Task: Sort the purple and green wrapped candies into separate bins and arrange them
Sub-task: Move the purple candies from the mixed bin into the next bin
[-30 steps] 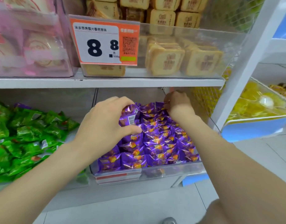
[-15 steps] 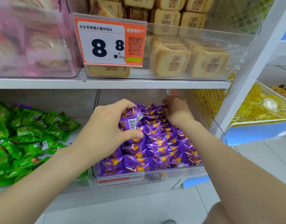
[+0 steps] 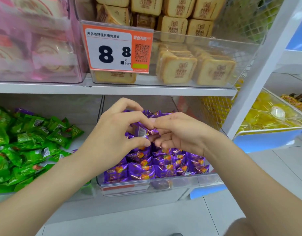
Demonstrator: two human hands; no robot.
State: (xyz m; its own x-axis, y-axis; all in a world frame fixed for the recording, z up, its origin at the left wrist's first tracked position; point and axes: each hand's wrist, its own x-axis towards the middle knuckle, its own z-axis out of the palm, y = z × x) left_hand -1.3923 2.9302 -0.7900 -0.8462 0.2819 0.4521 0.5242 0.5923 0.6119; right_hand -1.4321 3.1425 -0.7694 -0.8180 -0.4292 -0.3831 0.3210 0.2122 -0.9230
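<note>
Right hand (image 3: 179, 133) came forward over the purple bin (image 3: 189, 182); it and left hand (image 3: 112, 133) now pinch-grip one purple candy (image 3: 143, 131) above it, arranging probably.

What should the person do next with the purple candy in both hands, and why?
Probably lower the purple candy into the purple bin below. The left hand and right hand both pinch it right above that bin's rows, so it hangs over its matching colour, not the green candies.
</note>
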